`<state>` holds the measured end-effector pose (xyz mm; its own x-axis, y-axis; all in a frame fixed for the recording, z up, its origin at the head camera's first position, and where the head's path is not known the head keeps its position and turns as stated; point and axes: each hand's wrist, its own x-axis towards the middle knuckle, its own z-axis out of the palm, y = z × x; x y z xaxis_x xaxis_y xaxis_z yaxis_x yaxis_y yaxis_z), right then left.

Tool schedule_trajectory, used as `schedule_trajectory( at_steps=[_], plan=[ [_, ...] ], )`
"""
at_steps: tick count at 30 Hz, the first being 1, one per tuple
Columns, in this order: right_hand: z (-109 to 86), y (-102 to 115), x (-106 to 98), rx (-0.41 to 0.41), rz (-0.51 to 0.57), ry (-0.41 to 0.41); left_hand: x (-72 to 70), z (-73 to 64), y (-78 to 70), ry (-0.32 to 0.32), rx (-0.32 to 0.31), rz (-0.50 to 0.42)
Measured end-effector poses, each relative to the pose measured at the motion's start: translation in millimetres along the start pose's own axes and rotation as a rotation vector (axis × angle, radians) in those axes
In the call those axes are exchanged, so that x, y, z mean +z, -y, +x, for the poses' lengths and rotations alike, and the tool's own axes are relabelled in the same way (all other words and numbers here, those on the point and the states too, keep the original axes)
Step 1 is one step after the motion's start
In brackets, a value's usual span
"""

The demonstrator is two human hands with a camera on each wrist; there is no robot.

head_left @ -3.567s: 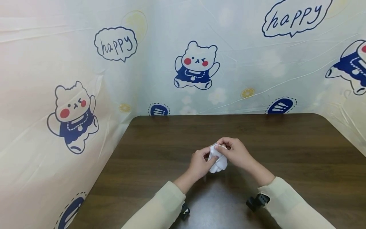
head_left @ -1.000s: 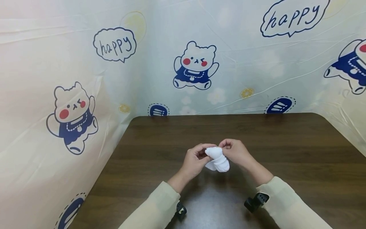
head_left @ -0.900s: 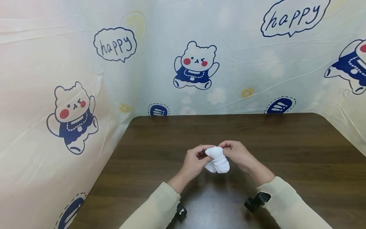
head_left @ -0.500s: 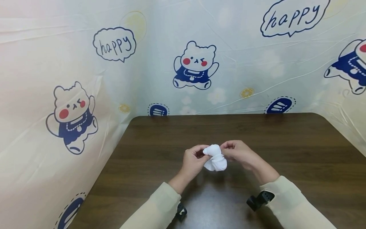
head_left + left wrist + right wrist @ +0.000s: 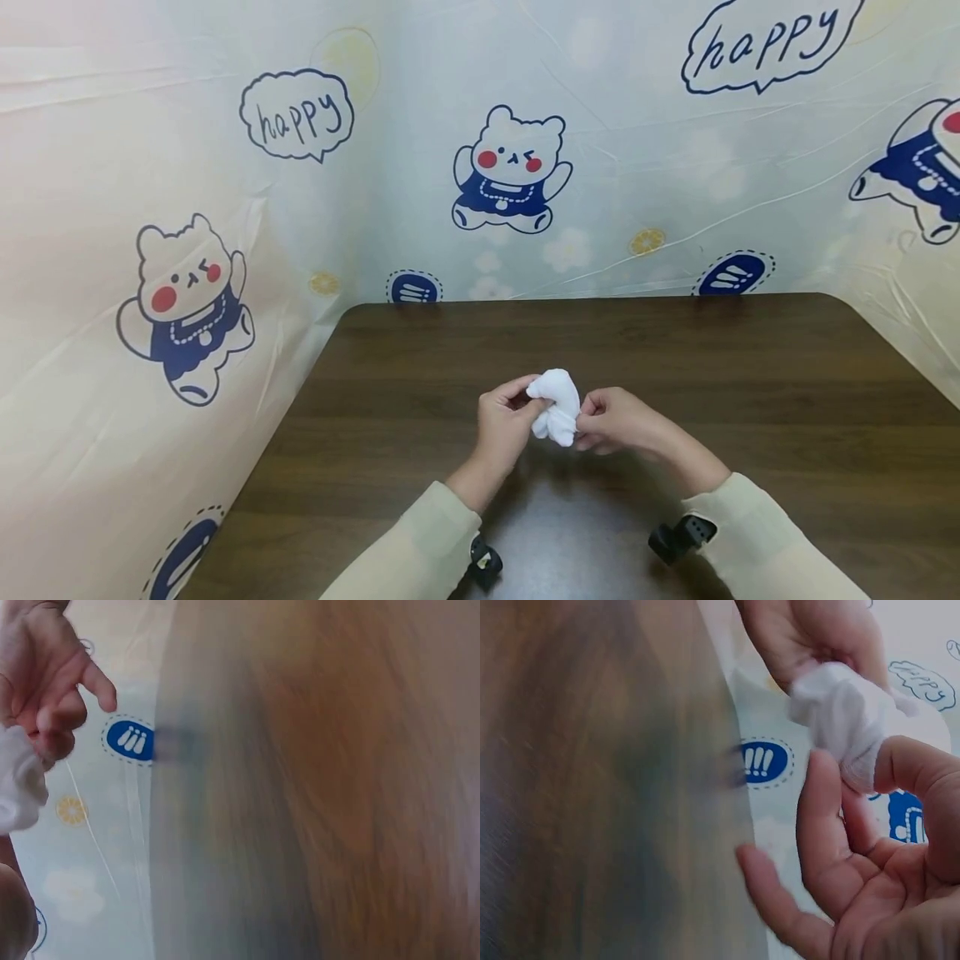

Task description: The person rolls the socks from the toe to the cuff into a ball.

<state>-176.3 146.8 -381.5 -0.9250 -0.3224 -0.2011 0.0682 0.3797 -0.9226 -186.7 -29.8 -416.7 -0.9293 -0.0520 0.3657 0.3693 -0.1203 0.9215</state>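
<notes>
A bunched white sock point(image 5: 558, 398) is held up over the middle of the table, its upper end curving left. My left hand point(image 5: 504, 421) grips its left side between thumb and fingers. On the right, my right hand point(image 5: 618, 419) pinches the lower edge; the right wrist view has the thumb and a fingertip at the hem of the sock point(image 5: 847, 712), other fingers spread loosely. The left wrist view catches only part of the sock point(image 5: 19, 784) at its left border, with the right hand point(image 5: 49, 682) above it.
The dark wooden table point(image 5: 420, 350) spreads under both hands. Behind it and on the sides hangs a pale curtain point(image 5: 420, 192) printed with bears and lettering. Black wrist cameras point(image 5: 681, 537) hang beneath the light sleeves.
The sock has been turned and pulled from a compact bundle into a longer curved shape. My right hand has shifted from its upper edge down to its lower right; the left hand keeps its grip.
</notes>
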Motion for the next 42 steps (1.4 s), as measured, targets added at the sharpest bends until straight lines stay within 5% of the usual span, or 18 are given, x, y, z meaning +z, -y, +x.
schedule_trajectory(
  at_steps=[8, 18, 26, 33, 42],
  plan=[
    [0.6, -6.7, 7.7, -0.234, 0.187, -0.152, 3.5, 3.3, -1.9, -0.032, -0.143, -0.352],
    [2.2, -3.5, 7.3, -0.329, 0.050, -0.320, -0.5, 8.5, -4.9, 0.050, -0.253, -0.454],
    [3.9, -5.2, 10.5, -0.439, -0.253, -0.350, 1.2, 6.7, 4.0, 0.049, -0.355, -0.405],
    [5.6, -4.4, 16.3, -0.566, -0.458, -0.380, 6.5, 0.6, 10.6, -0.072, -0.265, -0.226],
    [7.4, -7.1, 18.5, -0.595, -0.518, -0.404, 2.8, -0.8, 7.5, -0.073, -0.217, 0.073]
  ],
)
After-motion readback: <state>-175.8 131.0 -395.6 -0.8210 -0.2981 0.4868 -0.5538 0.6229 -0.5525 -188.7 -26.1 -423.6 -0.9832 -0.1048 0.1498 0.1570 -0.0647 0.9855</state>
